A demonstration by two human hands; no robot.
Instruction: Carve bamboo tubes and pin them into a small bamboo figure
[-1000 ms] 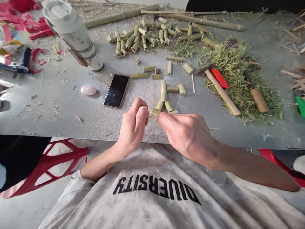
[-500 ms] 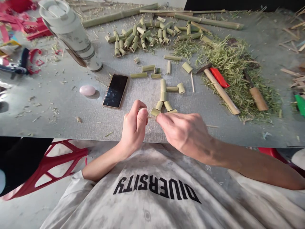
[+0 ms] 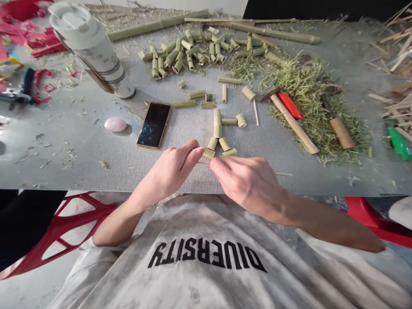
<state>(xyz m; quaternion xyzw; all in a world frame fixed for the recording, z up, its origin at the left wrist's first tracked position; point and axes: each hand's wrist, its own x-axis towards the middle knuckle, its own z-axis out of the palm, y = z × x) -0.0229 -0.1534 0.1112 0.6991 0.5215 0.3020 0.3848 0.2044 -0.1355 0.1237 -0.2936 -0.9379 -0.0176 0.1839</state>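
On the grey worktop (image 3: pixel 77 165), a bamboo figure (image 3: pixel 217 122) lies flat, made of short tube pieces. The person's two hands are close together, just on the near side of this figure. The right hand (image 3: pixel 246 178) pinches a thin stick (image 3: pixel 203 163) with narrow fingers; the stick shows in the small gap toward the left hand (image 3: pixel 172 169). The left hand has its fingers folded, but I cannot tell whether it grips the stick.

To the left of the figure there is a phone (image 3: pixel 153 125), and farther left a pink oval object (image 3: pixel 115 124). Beyond the figure lie loose bamboo pieces (image 3: pixel 184 104) and, still farther, a bamboo pile (image 3: pixel 193 51). To the right of the figure, a hammer (image 3: pixel 295 125) rests beside green shavings (image 3: pixel 307 86).
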